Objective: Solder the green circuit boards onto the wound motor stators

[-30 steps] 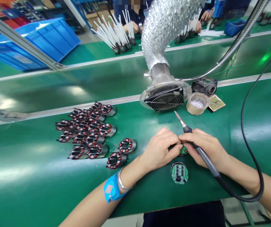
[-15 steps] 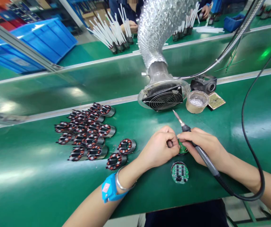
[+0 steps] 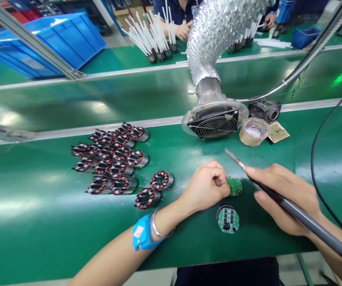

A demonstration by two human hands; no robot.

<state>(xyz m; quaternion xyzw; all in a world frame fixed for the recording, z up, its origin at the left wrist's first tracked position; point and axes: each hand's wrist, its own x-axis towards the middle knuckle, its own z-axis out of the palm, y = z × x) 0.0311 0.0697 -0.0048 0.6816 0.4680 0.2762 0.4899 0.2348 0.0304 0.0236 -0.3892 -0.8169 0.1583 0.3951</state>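
Observation:
My left hand, with a blue strap and a metal bangle at its wrist, is closed in a pinch at the left edge of a round green circuit board. Its fingertips are partly hidden. In my right hand is a soldering iron, its tip pointing up and left, above and apart from the board. Nearer the table's front edge lies a second round circuit board, with black components facing up.
Several copper-wound motor stators stand on the left of the green table. A round fume extractor hangs ahead from a silver duct. Beside it are a tub and a square sponge tray. Co-workers' hands show beyond the partition.
My right hand has moved right, away from the board, and turned the soldering iron lower. More of the board beside my left hand now shows. The camera view has shifted slightly.

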